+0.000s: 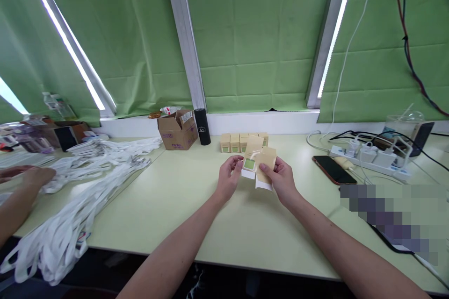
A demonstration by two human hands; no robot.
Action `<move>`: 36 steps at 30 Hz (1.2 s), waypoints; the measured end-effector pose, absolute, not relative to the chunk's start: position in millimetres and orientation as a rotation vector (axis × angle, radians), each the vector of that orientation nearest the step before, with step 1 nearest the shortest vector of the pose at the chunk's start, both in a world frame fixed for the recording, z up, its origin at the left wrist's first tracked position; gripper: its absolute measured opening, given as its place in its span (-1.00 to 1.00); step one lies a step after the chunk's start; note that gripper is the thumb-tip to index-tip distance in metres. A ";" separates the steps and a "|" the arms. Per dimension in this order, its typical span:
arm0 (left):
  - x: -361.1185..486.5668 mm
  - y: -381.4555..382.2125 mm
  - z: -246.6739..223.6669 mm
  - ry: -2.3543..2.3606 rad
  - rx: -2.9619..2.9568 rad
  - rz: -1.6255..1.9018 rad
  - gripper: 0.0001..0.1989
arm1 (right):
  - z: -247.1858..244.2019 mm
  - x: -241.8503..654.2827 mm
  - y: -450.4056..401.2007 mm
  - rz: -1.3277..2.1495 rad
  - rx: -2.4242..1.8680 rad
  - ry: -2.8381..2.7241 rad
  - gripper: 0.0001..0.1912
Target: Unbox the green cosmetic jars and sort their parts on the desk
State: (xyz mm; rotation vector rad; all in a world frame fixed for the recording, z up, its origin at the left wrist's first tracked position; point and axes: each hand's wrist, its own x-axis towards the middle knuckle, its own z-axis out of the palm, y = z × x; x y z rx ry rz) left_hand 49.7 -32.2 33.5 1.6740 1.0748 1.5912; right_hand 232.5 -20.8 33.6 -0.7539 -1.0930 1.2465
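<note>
A flattened tan carton (268, 156) with a green label and white flaps is held up over the pale green table. My right hand (278, 175) grips its right side, thumb on the front and fingers behind. At the carton's left edge is my left hand (229, 175), fingers curled, with thumb and fingertips against the edge near the green label. Behind the carton stands a row of small tan boxes (225, 144) with green labels, partly hidden by it.
Another person's hands (35, 177) are at the far left by white straps (66, 224). A cardboard box (178, 133) and black cylinder (202, 127) stand at the back. Rightward lie a phone (334, 169), a power strip (372, 161) with cables and a blurred-out device (400, 224).
</note>
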 end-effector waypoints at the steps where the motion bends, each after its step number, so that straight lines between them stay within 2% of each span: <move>1: 49.5 -31.7 32.9 1.067 1.678 1.582 -0.55 | 34.1 232.8 -21.1 1.248 -0.751 -1.091 -0.41; 8: 51.1 -31.6 30.5 1.044 1.721 1.492 -0.63 | 34.6 226.7 -25.0 1.255 -0.750 -1.185 -0.41; 14: 43.3 -32.2 37.6 1.280 1.934 1.931 -0.79 | 26.5 222.5 -23.2 1.212 -0.699 -1.228 -0.38; 18: 33.1 -32.7 43.0 1.259 2.383 2.140 -0.88 | 23.6 224.4 -22.0 1.174 -0.750 -1.281 -0.43; 25: 26.0 -33.8 43.8 1.426 2.609 2.048 -0.82 | 22.8 222.6 -26.6 1.221 -0.856 -1.439 -0.66; 28: 24.4 -28.1 43.5 1.444 2.472 2.079 -0.85 | 19.4 222.6 -25.4 1.246 -0.901 -1.470 -0.72; 31: 16.2 -16.1 42.3 1.658 2.061 2.124 -0.87 | 18.4 223.1 -26.5 1.251 -0.893 -1.511 -0.70; 36: -14.5 6.3 38.7 2.062 1.408 1.795 -0.61 | 21.5 222.3 -32.7 1.244 -0.920 -1.546 -0.73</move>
